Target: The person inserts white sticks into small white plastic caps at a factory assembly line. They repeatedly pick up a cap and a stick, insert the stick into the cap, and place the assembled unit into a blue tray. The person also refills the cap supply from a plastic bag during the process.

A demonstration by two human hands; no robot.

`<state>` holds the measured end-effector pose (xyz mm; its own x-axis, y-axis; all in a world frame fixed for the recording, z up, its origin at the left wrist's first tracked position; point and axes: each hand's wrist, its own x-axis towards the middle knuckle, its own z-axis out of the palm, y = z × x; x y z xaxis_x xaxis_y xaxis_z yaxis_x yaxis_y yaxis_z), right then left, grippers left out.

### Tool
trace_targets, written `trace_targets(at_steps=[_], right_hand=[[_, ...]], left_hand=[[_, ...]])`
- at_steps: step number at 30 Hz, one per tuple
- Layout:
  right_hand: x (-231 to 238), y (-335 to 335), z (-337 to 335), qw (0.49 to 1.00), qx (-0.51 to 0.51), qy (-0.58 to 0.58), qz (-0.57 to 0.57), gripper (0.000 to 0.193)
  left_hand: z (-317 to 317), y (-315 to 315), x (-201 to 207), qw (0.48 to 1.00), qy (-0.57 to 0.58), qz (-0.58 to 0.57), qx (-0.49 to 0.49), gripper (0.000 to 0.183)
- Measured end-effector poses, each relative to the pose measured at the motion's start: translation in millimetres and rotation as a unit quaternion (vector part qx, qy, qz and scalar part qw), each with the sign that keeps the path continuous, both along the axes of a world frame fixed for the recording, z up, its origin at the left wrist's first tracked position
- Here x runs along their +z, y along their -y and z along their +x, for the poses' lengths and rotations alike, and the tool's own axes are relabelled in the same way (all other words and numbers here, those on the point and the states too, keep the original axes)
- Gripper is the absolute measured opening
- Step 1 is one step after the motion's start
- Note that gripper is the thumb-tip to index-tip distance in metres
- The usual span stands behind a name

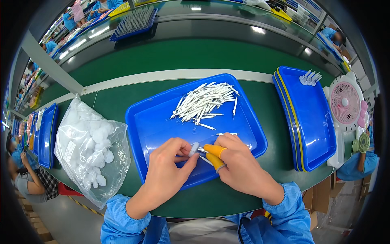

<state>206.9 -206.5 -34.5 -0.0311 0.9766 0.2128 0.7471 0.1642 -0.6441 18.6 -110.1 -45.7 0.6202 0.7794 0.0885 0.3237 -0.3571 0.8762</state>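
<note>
Over the near side of a blue tray (pixel 150 118), both hands meet. My left hand (pixel 168 158) pinches a small translucent white plastic piece (pixel 194 149), which looks like the round discs in the bag. Yellow covers sit on the thumb and forefinger of my right hand (pixel 235 160). Those fingers are closed on a slim part with a metallic-looking end (pixel 202 150), right beside the white piece; the fingers hide most of it. Farther back in the tray lies a pile of thin white sticks (pixel 207 99) with fine wire ends. One single stick (pixel 228 133) lies just beyond my right hand.
Left of the tray is a clear plastic bag (pixel 91 150) of white discs. Stacked blue trays (pixel 310 142) stand at the right, with several upright white assemblies (pixel 310 78) in the top one. Beside them is a pink-and-white fan (pixel 344 99). Another loaded tray (pixel 134 24) sits beyond.
</note>
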Motion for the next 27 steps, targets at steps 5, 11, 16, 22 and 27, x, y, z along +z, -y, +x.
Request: trace_targets(at_steps=[5,11,16,22,27], right_hand=[[-5.4,1.5,-15.0,0.998,-0.027,-0.055,0.004,0.029],[-13.3,6.0,-19.1,0.993,-0.069,-0.066,0.075,0.037],[-18.2,2.9,-30.8,0.989,-0.104,-0.093,0.050,0.021],[-11.6,-7.8,8.2,0.990,-0.122,0.002,0.069,0.030],[-14.1,-3.3,26.4,0.977,-0.162,0.134,0.020,0.027]], left_hand=[[3.4,2.5,-1.8,0.998,0.027,0.053,0.000,0.015],[1.2,7.7,-1.4,0.997,0.019,0.080,-0.007,0.017],[2.0,12.5,-6.2,0.997,-0.024,0.073,-0.008,0.018],[-2.7,0.0,-2.5,0.996,0.008,0.081,0.045,0.016],[-4.5,-6.5,3.2,0.999,0.023,0.032,0.018,0.016]])
